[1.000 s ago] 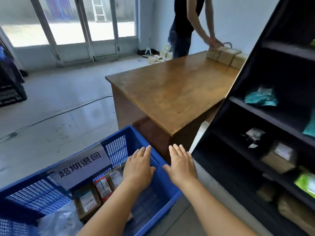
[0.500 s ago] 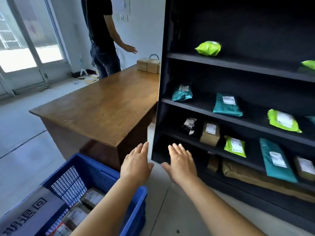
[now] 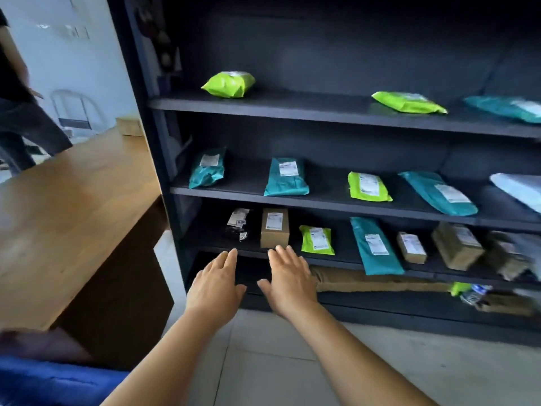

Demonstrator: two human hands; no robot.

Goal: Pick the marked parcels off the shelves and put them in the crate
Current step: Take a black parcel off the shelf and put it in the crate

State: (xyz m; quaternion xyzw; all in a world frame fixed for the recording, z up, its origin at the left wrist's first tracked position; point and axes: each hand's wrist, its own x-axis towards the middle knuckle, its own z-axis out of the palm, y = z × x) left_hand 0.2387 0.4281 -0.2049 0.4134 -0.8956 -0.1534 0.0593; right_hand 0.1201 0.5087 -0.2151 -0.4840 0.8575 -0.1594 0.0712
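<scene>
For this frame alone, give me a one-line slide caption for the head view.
Both hands, left and right, open and empty, reach toward a cardboard box on the black shelving unit.

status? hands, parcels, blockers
Left hand and right hand open, empty, held out before the shelves. Parcels there untouched; nearest is the brown box. Crate lower left. Nothing in the way.

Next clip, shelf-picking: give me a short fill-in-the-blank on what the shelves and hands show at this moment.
1. Both hands, left hand and right hand, are open and hold ____.
2. The top shelf carries two lime green bags and one ____ bag.
3. The upright cardboard box stands directly left of a ____ bag.
4. The wooden desk stands to the ____ of the shelving.

Missing words: nothing; teal; lime green; left
</scene>
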